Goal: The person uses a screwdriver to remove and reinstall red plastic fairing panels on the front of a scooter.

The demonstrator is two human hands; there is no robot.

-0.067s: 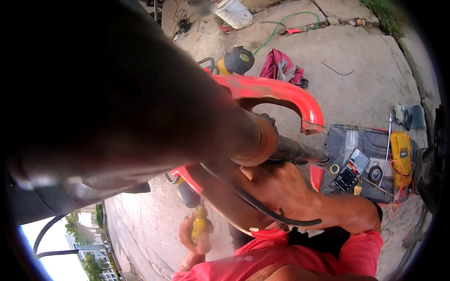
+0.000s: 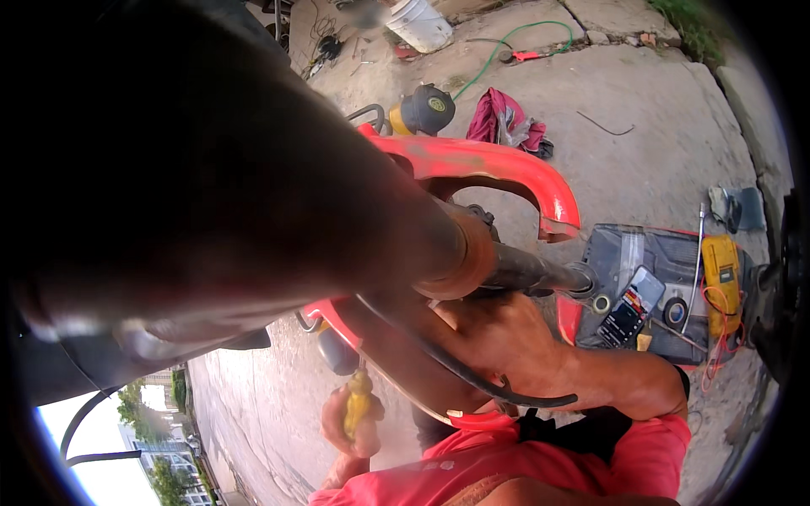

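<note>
My left hand [image 2: 344, 422], low and left of the middle, is closed round the handle of a yellow-handled tool [image 2: 358, 403]; the tool's working end cannot be made out. My right hand [image 2: 498, 325] reaches in under a dark metal tube [image 2: 527, 267] with a rusty brown collar [image 2: 474, 253]. Its fingers are hidden behind the tube and a red curved body panel [image 2: 396, 367]. A black cable [image 2: 472, 375] crosses in front of that hand. Above the tube arches another red curved piece [image 2: 506, 160]. A large dark blurred part fills the upper left, close to the camera.
On a dark plastic panel [image 2: 607, 244] at the right lie a phone [image 2: 633, 305], tape rolls [image 2: 675, 313] and a yellow multimeter [image 2: 720, 270] with red leads. Pink cloth [image 2: 498, 118], a black-and-yellow round device [image 2: 426, 110], a red tool with a green cord [image 2: 527, 56] and a white bucket [image 2: 420, 24] stand farther off.
</note>
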